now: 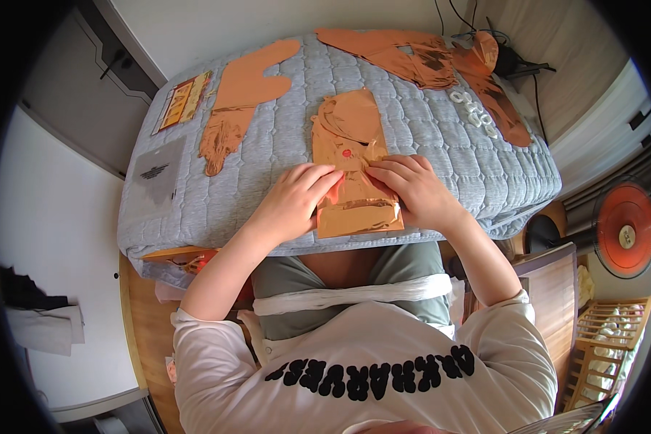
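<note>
A flat, folded rose-gold foil balloon (359,217) lies at the mattress's near edge, its shiny lower end toward me. My left hand (293,197) grips its left side with the fingers curled over the top. On the opposite side my right hand (421,189) holds the right edge in the same way. Between the hands the foil is creased, and a small red mark (347,153) shows just beyond the fingertips. Both thumbs are mostly hidden.
Another flat foil balloon (249,83) lies at left, and more foil pieces (390,54) at the far right, near white rings (474,112). A clear plastic bag (154,177) and a printed card (183,101) lie on the left. A fan (626,230) stands right.
</note>
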Demonstrator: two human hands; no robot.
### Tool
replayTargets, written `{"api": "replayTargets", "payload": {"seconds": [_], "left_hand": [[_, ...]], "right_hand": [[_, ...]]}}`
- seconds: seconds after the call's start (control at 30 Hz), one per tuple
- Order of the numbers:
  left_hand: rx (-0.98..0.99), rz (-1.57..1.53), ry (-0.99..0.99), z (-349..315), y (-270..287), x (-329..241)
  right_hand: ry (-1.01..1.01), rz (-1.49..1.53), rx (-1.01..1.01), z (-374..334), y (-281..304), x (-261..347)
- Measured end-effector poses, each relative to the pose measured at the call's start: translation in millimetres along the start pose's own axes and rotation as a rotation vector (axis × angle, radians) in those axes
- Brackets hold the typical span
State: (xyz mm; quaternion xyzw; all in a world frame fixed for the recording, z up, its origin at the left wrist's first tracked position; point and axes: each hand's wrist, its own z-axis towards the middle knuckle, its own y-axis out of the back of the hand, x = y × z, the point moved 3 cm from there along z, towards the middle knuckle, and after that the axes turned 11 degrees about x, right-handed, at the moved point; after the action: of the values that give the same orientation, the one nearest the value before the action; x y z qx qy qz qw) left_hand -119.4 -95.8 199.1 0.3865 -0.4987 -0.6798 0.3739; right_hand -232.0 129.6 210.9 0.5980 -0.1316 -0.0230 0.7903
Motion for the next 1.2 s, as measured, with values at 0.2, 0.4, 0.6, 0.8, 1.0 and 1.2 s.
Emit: {"api": "replayTargets", "payload": {"seconds": [0.2,0.4,0.6,0.8,1.0,1.2], "left_hand": [[0.015,0.03,0.003,0.8,1.6,3.3],[0.037,-0.015,-0.001,6.2,7.7,6.7],[0.02,-0.047,-0.035,11.2,14.4,10.6],[0.045,-0.177,-0.003,13.9,8.8,19.6],[0.047,-0.33,0.078,16.8,14.0,29.9],[0.034,-0.63,0.36,20.5,7.7,47.7]], "right_hand": [[0.015,0.002,-0.038,1.7,-0.7,-2.0],[0.035,0.005,-0.029,4.5,-0.4,-9.3],[0.046,0.008,0.014,5.4,-1.7,-14.0],[-0.038,0.091,0.063,4.9,-0.3,-15.8],[-0.036,0.21,0.058,10.1,-2.0,-32.8],[-0.418,0.606,0.22,37.3,6.5,-42.1]]}}
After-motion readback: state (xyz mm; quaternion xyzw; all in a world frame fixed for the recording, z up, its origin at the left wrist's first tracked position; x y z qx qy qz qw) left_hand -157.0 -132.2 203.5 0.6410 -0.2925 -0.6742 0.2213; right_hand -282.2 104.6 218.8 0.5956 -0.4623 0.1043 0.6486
